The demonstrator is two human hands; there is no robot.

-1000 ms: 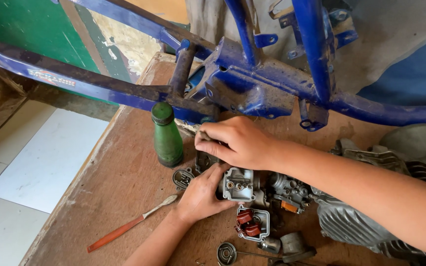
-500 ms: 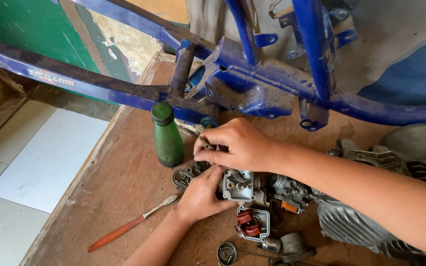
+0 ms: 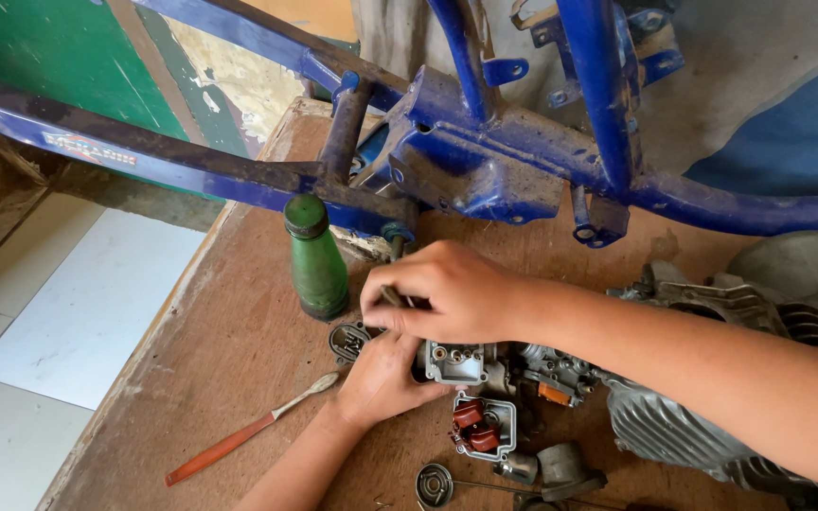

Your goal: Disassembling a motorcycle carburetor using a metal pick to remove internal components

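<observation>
Right hand (image 3: 442, 293) pinching thin tool (image 3: 391, 295)

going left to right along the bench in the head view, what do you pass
Orange-handled brush → green bottle → left hand → red float in its metal bowl → finned engine cylinder. The right hand reaches across above these, so it has no clear place.

On the brown counter (image 3: 239, 331), the right hand (image 3: 447, 293) pinches a thin tool (image 3: 392, 296) above a grey metal carburettor body (image 3: 456, 364) that the left hand (image 3: 385, 378) steadies, with a green bottle (image 3: 314, 260) just beside them, a blue frame (image 3: 485, 161) behind and a red-handled toothbrush (image 3: 248, 431) lying nearer.
</observation>
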